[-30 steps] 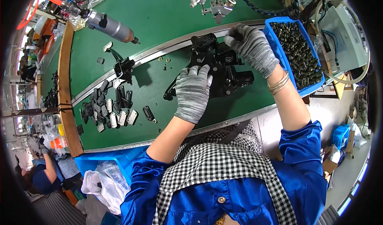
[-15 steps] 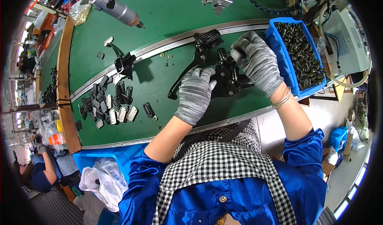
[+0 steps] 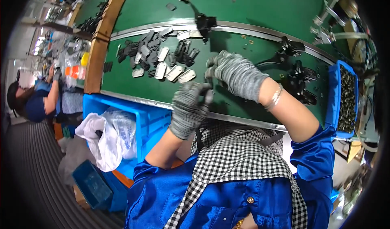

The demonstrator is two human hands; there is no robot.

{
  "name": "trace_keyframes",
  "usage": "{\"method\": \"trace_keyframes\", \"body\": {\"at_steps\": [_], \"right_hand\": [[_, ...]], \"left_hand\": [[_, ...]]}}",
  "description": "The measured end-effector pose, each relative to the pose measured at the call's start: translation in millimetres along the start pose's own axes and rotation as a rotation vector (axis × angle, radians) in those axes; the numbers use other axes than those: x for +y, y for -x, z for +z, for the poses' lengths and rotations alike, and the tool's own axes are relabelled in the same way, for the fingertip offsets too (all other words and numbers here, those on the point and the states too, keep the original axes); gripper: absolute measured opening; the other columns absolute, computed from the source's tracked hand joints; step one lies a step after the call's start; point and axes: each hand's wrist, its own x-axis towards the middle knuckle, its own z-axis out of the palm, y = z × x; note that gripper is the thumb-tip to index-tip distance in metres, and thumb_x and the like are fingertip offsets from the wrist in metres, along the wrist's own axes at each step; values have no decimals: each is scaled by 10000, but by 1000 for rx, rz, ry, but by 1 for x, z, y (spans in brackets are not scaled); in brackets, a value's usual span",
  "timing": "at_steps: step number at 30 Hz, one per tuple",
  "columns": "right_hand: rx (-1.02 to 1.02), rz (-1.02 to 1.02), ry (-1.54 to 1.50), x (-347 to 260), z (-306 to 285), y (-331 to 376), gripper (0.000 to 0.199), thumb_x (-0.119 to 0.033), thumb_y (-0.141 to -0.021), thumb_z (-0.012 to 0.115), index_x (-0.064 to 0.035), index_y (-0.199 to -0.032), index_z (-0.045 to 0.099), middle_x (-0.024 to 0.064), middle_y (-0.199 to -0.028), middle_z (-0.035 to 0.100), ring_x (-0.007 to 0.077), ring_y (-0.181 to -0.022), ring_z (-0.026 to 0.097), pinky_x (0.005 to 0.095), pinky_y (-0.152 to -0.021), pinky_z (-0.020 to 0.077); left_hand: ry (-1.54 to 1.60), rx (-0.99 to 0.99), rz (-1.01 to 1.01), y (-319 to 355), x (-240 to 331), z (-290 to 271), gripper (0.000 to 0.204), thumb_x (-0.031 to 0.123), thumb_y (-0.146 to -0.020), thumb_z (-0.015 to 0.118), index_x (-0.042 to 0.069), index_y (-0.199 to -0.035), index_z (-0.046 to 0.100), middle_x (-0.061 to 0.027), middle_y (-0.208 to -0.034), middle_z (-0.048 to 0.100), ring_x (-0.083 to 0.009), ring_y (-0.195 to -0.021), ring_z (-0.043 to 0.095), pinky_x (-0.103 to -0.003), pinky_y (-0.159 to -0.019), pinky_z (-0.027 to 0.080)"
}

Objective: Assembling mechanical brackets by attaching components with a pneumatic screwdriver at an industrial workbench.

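Green table point(image 3: 252, 9) crossed by a silver metal rail point(image 3: 162, 24). Grey knitted gloves on the left hand point(image 3: 188, 109) and right hand point(image 3: 235, 72). Black and pale grey flat parts point(image 3: 162, 60) in a heap. Blue bin point(image 3: 334, 95) of dark screws. Bright blue sleeves point(image 3: 313, 156); black-and-white checked apron point(image 3: 239, 160). Blue crate point(image 3: 152, 123) with a white plastic bag point(image 3: 107, 137).

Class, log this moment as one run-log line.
left hand: near table edge | right hand: above green table, beside small parts | both gloved
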Motion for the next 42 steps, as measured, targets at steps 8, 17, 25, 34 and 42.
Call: {"method": "trace_keyframes", "body": {"at_steps": [8,17,25,34,42], "right_hand": [[-165,-264,122,7,25,-33,205,-150,-806,652,-122,-1003,698,88,-1062,633,263,-990,629,362,-829,522],[-6,235,-14,-7,8,-22,193,-150,-909,610,-99,-1091,653,133,-973,621,290,-896,642,394,-796,530],[322,384,-457,-5,-26,-1,199,-111,-945,603,-41,-1128,633,81,-846,642,179,-696,635,328,-649,533],[466,607,-1076,-10,-59,47,185,-85,-961,589,12,-1115,622,51,-844,662,72,-645,634,217,-585,532],[670,766,-994,2,-75,115,182,-97,-977,574,-2,-1123,627,45,-847,668,68,-654,634,215,-573,527]], "left_hand": [[-312,214,-290,-12,-120,-56,194,203,-880,698,70,-1018,673,-138,-909,654,-306,-883,617,-421,-798,499],[-751,-228,-283,-88,-138,-57,341,357,-818,724,103,-1043,696,-143,-1072,642,-340,-1022,610,-445,-886,493],[-44,-41,-111,-94,-107,-65,328,245,-923,653,44,-1182,668,-141,-1053,676,-257,-987,641,-349,-894,511],[594,-211,-81,-94,21,0,278,81,-932,623,17,-1201,651,-118,-1049,676,-170,-838,662,-279,-738,552],[888,-349,-95,-97,80,56,286,140,-950,646,-7,-1195,639,-112,-984,689,-161,-775,687,-265,-665,579]]}}
